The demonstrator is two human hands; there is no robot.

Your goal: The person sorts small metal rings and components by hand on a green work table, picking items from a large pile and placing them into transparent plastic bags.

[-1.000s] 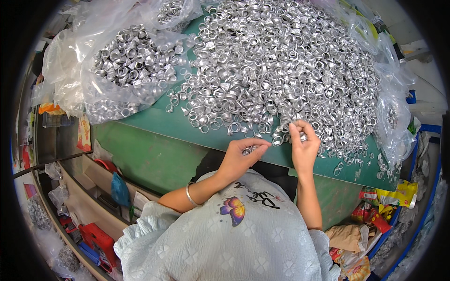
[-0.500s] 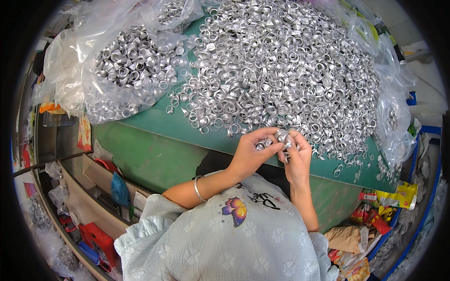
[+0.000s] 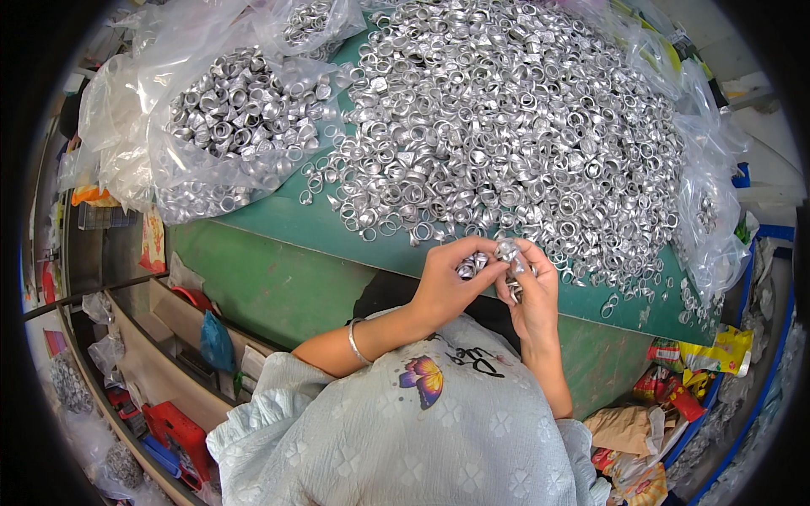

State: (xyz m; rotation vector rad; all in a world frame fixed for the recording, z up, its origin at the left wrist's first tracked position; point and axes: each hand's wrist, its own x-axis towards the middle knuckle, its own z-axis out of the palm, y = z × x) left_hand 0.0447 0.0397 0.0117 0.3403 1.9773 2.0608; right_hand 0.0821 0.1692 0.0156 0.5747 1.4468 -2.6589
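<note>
A wide heap of silver metal rings (image 3: 506, 118) covers much of the green table (image 3: 278, 232). At its near edge my two hands meet, fingertips almost together. Several silver rings (image 3: 471, 266) lie in the curled fingers of my left hand (image 3: 451, 282), which is closed around them. My right hand (image 3: 536, 299) is closed too, with several rings partly hidden behind its fingers. Between both hands' fingertips a shiny silver ring (image 3: 506, 249) is pinched. A metal bangle circles my left wrist.
An open clear plastic bag (image 3: 126, 126) full of larger silver rings (image 3: 245, 101) stands at the far left. More clear plastic (image 3: 704, 185) edges the heap on the right. Below left is an open drawer (image 3: 160, 337); bright packets (image 3: 717, 354) lie low on the right.
Both hands have moved down very slightly, and the fingers have shifted around the rings between them. The heap and the bags look the same.
</note>
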